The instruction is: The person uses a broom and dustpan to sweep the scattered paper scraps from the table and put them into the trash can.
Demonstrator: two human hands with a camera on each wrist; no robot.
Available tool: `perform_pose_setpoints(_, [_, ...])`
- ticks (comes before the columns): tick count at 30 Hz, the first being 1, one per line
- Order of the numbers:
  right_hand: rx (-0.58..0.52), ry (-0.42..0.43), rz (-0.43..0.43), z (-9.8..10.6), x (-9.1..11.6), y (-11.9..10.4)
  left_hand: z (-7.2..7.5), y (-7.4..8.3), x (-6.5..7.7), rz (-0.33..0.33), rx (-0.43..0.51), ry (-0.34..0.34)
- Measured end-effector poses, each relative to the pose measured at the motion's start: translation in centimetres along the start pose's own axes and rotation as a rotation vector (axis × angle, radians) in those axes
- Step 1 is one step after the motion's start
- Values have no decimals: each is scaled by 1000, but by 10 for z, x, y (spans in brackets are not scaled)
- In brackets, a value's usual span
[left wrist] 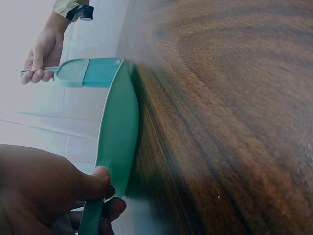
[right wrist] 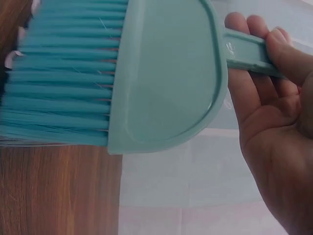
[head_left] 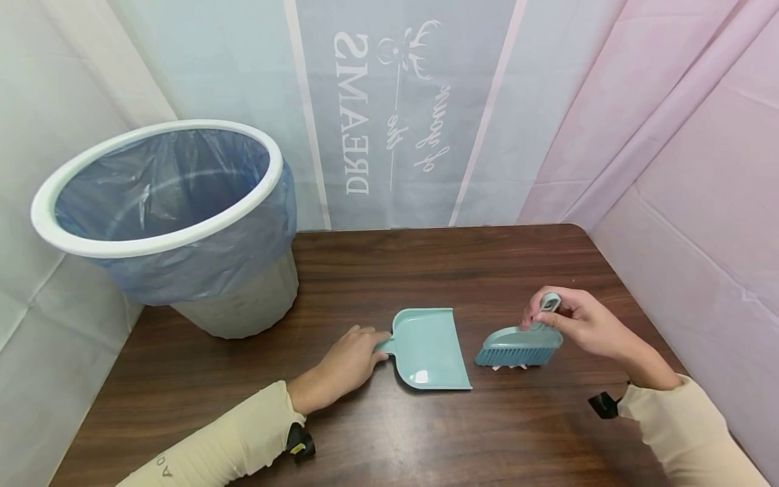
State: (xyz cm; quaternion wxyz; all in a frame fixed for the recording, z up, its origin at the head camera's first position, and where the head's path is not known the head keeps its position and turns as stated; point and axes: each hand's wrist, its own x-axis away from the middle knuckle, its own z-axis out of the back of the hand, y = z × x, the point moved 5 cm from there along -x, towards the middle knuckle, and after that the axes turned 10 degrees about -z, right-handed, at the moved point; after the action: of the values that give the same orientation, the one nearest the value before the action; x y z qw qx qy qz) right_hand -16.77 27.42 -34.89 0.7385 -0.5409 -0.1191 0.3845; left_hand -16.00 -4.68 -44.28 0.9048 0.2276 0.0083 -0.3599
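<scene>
A light teal dustpan [head_left: 429, 348] lies on the brown wooden table, its wide lip facing right. My left hand [head_left: 347, 365] grips its short handle, thumb on top in the left wrist view. To the right, my right hand [head_left: 578, 318] holds a matching hand brush [head_left: 517, 338] by its handle, between thumb and fingers. The brush stands with its blue bristles [right wrist: 63, 73] down at the table, a short gap from the dustpan's lip. Small white scraps [head_left: 511, 367] show at the bristle tips, partly hidden by the brush.
A trash bin [head_left: 234, 304] with a white rim and blue plastic liner stands at the table's back left. Printed curtains [head_left: 402, 203] hang behind the table [head_left: 365, 264], and pale cloth covers both sides. Each sleeve carries a small black device at the wrist.
</scene>
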Motion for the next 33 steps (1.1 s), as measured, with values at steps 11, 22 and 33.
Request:
perform_pose_setpoints(11, [449, 590, -131, 10, 7, -11, 1, 0, -2, -5, -22, -19])
perform_pose_setpoints(22, [907, 853, -223, -31, 7, -23, 3, 5, -4, -30, -90, -20])
perform_pose_setpoints(33, [967, 802, -281, -60, -2, -12, 5, 10, -7, -19, -141, -50])
